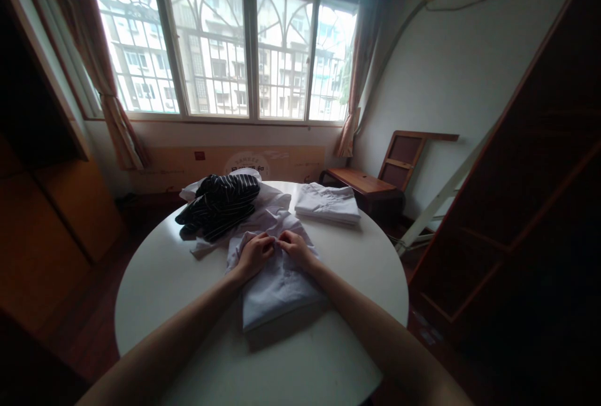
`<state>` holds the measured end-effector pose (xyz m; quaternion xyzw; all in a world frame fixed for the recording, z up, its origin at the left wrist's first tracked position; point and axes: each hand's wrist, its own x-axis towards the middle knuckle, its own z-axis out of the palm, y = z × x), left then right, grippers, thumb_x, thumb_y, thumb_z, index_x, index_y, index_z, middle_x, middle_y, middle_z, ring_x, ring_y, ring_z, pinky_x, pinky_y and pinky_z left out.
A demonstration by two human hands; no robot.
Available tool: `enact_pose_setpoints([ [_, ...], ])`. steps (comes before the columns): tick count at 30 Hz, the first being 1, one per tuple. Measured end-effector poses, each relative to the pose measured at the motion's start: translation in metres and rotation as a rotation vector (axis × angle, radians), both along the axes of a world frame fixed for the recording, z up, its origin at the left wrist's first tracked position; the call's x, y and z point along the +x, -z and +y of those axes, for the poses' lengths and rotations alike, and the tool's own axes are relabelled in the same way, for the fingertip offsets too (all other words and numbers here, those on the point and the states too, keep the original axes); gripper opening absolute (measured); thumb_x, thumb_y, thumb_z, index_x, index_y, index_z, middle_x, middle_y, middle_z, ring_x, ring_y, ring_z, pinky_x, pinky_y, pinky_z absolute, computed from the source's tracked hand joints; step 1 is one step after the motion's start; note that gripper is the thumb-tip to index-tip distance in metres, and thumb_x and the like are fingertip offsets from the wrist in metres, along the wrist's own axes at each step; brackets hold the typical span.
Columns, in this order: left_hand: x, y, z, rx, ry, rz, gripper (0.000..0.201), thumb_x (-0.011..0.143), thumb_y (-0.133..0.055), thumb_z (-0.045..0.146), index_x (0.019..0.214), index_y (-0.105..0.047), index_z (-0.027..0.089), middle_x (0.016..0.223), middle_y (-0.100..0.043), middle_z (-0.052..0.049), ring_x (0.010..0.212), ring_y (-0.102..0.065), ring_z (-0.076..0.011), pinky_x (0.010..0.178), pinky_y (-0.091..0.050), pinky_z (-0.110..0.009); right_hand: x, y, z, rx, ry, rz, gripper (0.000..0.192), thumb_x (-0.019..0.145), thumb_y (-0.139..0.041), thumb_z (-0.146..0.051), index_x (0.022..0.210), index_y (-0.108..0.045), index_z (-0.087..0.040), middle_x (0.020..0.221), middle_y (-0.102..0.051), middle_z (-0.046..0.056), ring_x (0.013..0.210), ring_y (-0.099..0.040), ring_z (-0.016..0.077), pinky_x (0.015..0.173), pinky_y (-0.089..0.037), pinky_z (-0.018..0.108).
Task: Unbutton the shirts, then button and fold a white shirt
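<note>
Black garment (225, 199): one. White stack (326, 203): one. Pale shirt (282, 290): one; left hand (256, 255), right hand (297, 249) pinch it, fingers narrow.

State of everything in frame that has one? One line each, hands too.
Left hand: fingers pinched at pale garment
Right hand: same, beside the left
Pale garment: lying on table, near edge flat, rumpled around the hands
Striped dark garment: bunched up
White cloth: folded
Left curtain: drawn aside, gathered
Right curtain: same
</note>
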<state>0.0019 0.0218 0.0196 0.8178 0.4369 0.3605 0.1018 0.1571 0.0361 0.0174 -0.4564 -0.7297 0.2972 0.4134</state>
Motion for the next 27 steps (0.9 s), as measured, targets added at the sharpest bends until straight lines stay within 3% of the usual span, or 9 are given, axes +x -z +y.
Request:
enact_pose_setpoints([
  [13,-0.002,0.001,0.001,-0.008,0.03,-0.02,0.013,0.074,-0.05,0.015,0.07,-0.062,0.016,0.072,-0.055,-0.001,0.064,-0.049,-0.0106,0.06,-0.038,-0.021,0.0,-0.011,-0.008,0.064,0.016,-0.068,0.009,0.073,-0.054,-0.022,0.067,-0.056,-0.016,0.065,-0.058,0.0,0.061,-0.051,0.0108,0.057,-0.039,0.021],
  [27,-0.001,0.004,0.002,0.013,0.056,-0.02,0.012,0.074,-0.051,0.013,0.073,-0.063,0.016,0.073,-0.056,0.0,0.066,-0.05,-0.0106,0.063,-0.038,-0.022,-0.001,-0.011,-0.009,0.093,0.047,-0.113,0.009,0.073,-0.055,-0.019,0.065,-0.056,-0.015,0.063,-0.057,0.0,0.059,-0.049,0.0103,0.056,-0.036,0.021],
])
